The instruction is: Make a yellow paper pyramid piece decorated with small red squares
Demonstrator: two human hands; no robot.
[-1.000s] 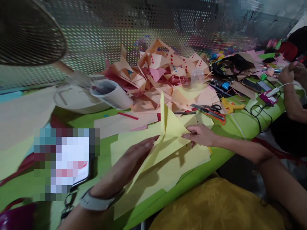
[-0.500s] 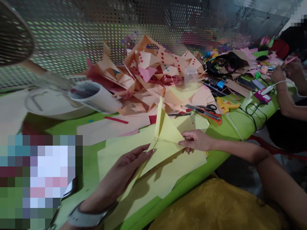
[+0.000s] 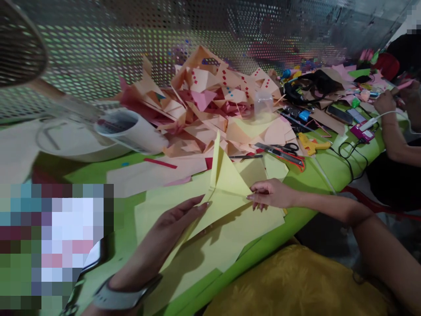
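Observation:
A folded sheet of yellow paper [image 3: 226, 175] is held up between my two hands, with a narrow creased point rising at its far end. My left hand [image 3: 176, 224] is closed on its left edge, thumb on top and the other fingers partly hidden behind. On the right corner, my right hand [image 3: 269, 193] pinches the paper between thumb and fingers. Under it, more yellow sheets [image 3: 263, 224] lie flat on the green tabletop [image 3: 210, 287], and shadows of the hands fall on them.
Behind is a heap of peach and pink paper pieces [image 3: 204, 101]. Scissors [image 3: 289, 147], an orange-edged utility knife [image 3: 289, 159] and a yellow glue gun [image 3: 312, 144] lie at right. A white roll [image 3: 131, 131] is at left. Another person's hand [image 3: 384, 103] works at far right.
My left hand and the left side of the paper have shifted very slightly up and left. Both hands keep their hold on the yellow paper.

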